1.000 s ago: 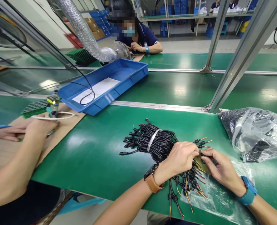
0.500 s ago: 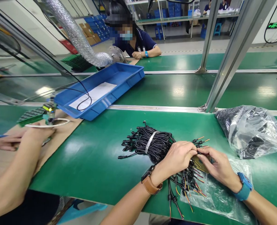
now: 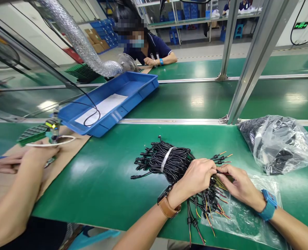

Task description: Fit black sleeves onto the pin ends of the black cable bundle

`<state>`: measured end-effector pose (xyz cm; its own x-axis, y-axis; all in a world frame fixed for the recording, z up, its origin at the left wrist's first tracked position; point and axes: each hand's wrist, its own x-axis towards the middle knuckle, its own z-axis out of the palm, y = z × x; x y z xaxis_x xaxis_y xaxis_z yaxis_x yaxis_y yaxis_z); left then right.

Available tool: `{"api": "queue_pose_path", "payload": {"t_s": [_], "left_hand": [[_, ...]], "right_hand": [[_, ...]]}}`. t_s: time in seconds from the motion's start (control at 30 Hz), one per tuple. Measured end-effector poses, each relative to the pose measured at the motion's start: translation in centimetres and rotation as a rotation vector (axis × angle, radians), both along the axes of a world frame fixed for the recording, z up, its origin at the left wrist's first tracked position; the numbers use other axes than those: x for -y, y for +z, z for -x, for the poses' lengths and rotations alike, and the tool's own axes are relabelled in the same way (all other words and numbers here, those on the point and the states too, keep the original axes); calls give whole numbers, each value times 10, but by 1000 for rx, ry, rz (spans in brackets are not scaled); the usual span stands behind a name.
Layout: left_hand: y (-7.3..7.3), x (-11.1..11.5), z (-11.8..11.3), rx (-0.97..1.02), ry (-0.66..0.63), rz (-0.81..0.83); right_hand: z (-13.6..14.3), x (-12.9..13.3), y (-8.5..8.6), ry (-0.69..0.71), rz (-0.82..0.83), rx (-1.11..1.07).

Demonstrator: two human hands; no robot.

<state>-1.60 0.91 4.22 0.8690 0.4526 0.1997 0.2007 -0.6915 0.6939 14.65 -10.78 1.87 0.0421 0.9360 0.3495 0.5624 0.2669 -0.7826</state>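
A bundle of black cables (image 3: 166, 159), bound with a pale tie, lies on the green table. Connectors point left, and wire ends with bare red and yellow leads fan out at the right and front. My left hand (image 3: 200, 173) is closed in a pinch on one black cable near its wire end, over the bundle's right side. Fingertips of my right hand (image 3: 235, 180) pinch the same cable just to the right, almost touching the left fingers. The exact spot they grip is mostly hidden. Under my right hand lies a flat clear plastic bag (image 3: 242, 218).
A clear bag of black parts (image 3: 281, 146) sits at the right, by a metal post (image 3: 260, 55). At the back left stands a blue tray (image 3: 104, 123) with paper inside. A co-worker's arms (image 3: 31, 170) work on cardboard at left; another person (image 3: 154, 48) sits opposite.
The view has shifted slightly. My right hand has moved a little left, closer to my left hand, while both keep pinching at the cable.
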Motion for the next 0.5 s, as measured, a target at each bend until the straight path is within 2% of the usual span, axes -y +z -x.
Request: {"api": "queue_pose_path", "payload": {"t_s": [0.17, 0.5], "left_hand": [[9, -2, 3, -89, -1, -89], [0, -1, 1, -39, 29, -41]], "right_hand": [[-2, 0, 3, -25, -5, 3], [2, 0, -1, 6, 25, -21]]}}
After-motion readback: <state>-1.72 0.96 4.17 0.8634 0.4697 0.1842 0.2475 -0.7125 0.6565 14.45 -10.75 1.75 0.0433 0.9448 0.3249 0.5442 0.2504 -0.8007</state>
